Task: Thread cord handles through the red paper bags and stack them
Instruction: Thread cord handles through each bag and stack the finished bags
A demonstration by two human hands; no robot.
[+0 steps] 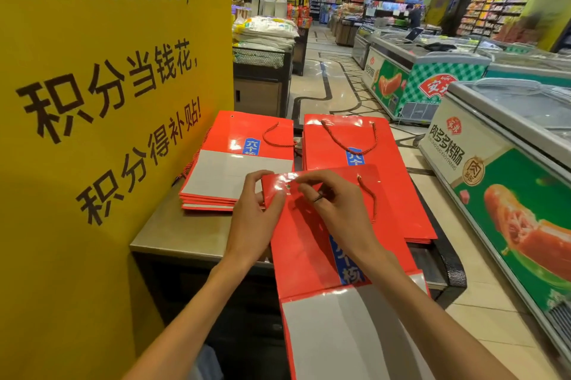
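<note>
Gripping bag with both hands.

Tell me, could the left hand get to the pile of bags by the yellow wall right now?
Probably yes: the left hand sits just beside that pile, nothing between, though it grips the held bag.

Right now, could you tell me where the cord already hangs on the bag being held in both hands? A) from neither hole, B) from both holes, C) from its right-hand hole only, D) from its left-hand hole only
C: on the held bag the red cord hangs from the right hole, while the left hole is bare between the left hand and right hand.
</note>
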